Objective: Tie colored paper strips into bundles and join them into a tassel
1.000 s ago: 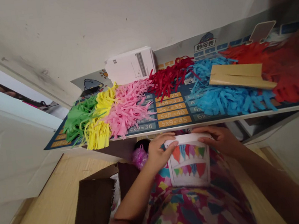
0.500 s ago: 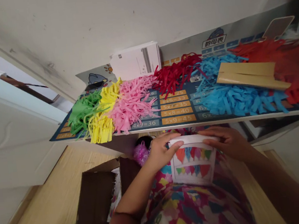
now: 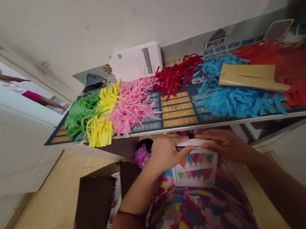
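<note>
Close to my body, below the table's front edge, I hold a white card printed with two rows of colourful tassels. My left hand pinches its top left, thumb across the front. My right hand grips the top right the same way. The card's top strip is white and looks folded; my fingers partly cover it. Beyond my hands, fringed paper tassels lie on the table: green, yellow, pink, dark red, blue and bright red.
A stack of white cards leans against the wall. Folded brown paper rests on the blue tassels. An open cardboard box stands on the floor at my left, near a purple plastic bag. A person is beyond the doorway.
My hands have moved closer together along the card's top, my left thumb further right. Past the doorway, more of the other person has come into view.
</note>
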The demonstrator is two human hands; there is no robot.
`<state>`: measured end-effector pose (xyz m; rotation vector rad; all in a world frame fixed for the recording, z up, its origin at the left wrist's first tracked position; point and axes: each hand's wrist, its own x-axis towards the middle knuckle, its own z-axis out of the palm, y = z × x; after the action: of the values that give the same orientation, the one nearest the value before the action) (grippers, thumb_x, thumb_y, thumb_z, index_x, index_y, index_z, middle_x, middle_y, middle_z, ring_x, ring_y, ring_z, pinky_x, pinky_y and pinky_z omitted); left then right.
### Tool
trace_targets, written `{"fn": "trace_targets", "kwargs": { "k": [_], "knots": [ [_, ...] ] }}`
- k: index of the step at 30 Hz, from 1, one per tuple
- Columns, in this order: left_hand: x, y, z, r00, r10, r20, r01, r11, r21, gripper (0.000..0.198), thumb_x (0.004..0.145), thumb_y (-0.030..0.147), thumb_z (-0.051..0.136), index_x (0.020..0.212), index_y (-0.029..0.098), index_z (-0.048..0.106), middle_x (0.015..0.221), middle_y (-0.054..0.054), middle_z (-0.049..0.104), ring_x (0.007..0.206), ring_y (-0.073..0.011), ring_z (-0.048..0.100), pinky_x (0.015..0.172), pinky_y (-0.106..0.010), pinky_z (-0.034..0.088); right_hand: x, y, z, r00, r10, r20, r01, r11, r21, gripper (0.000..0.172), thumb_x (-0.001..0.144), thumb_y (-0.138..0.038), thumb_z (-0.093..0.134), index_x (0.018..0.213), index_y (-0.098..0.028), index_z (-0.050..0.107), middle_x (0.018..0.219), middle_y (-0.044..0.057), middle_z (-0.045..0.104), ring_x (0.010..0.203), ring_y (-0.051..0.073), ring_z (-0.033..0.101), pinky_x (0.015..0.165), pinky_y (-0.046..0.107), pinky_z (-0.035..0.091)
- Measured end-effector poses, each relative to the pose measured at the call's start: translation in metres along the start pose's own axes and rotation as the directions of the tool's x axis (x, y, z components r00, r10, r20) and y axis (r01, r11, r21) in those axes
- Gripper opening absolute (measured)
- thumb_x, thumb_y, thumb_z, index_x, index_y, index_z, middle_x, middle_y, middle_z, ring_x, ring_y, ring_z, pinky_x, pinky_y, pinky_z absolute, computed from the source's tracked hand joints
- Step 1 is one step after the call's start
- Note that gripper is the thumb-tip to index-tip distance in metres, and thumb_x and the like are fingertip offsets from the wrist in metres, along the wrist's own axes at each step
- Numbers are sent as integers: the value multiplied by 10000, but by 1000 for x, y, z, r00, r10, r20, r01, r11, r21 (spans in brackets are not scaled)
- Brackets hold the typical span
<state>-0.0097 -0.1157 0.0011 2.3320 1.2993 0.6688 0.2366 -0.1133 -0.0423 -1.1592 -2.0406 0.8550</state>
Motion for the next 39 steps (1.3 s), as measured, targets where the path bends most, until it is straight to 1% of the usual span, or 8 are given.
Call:
{"fn": "trace_targets", "kwargs": {
  "k": [5,9,15,20,27,33,36,39],
  "knots": [
    [4,-6,2,1000,19,25,-14,981,-192,343,849,431,721,1114,218,763,1046,-66,786,933,-236,745,829,-303,569,1,-2,0,1000,-7,-6,7,1000,2,406,948,-502,527,1163,-236,746,1067,76,760,940,243,716,797,350,571],
    [7,-9,8,997,65,-43,-76,926,-370,257,924,329,635,1116,214,761,1065,-69,782,923,-199,747,810,-272,578,4,-7,0,1000,10,0,-10,997,78,421,986,-504,455,1197,-263,728,1167,63,740,1033,256,704,851,366,562],
    [7,-17,18,968,174,-181,-221,932,-288,243,953,246,573,1099,233,767,1015,-56,794,927,-187,755,831,-280,589,6,-9,0,1000,23,2,-23,995,100,423,977,-521,460,1176,-273,739,1130,48,752,1017,248,706,868,368,557],
    [7,-19,15,952,268,-146,-294,934,-205,301,962,261,511,1141,236,752,1035,-71,788,934,-179,752,820,-269,588,7,-5,1,1000,-5,0,5,995,97,398,961,-504,502,1161,-260,746,1123,61,754,992,243,708,850,358,560],
    [5,-9,14,996,53,-73,-64,985,-162,317,954,405,572,1075,194,776,1034,-87,789,911,-221,750,810,-298,572,5,-2,1,999,-47,-1,47,996,82,368,960,-469,527,1172,-258,742,1102,60,755,982,228,704,840,340,553],
    [5,-3,7,1000,-4,-7,2,972,-237,240,946,354,582,967,222,781,907,-30,787,816,-178,725,721,-247,528,7,-9,0,1000,-10,9,9,996,93,388,938,-503,547,1104,-233,771,1034,69,772,909,240,718,803,347,566],
    [1,-4,11,997,-35,-75,13,961,-276,213,914,359,625,1001,213,753,924,-33,785,833,-189,722,773,-277,534,7,-10,-2,999,22,24,-24,995,101,360,929,-498,563,1054,-245,786,1022,59,774,909,249,723,782,345,574],
    [-9,-5,22,968,-124,-221,29,921,-388,205,883,343,651,1013,191,699,959,-60,769,884,-204,714,830,-315,543,5,-9,-5,999,36,27,-39,994,106,364,917,-516,573,1066,-259,783,1029,60,769,935,268,719,742,356,588]
  ]
}}
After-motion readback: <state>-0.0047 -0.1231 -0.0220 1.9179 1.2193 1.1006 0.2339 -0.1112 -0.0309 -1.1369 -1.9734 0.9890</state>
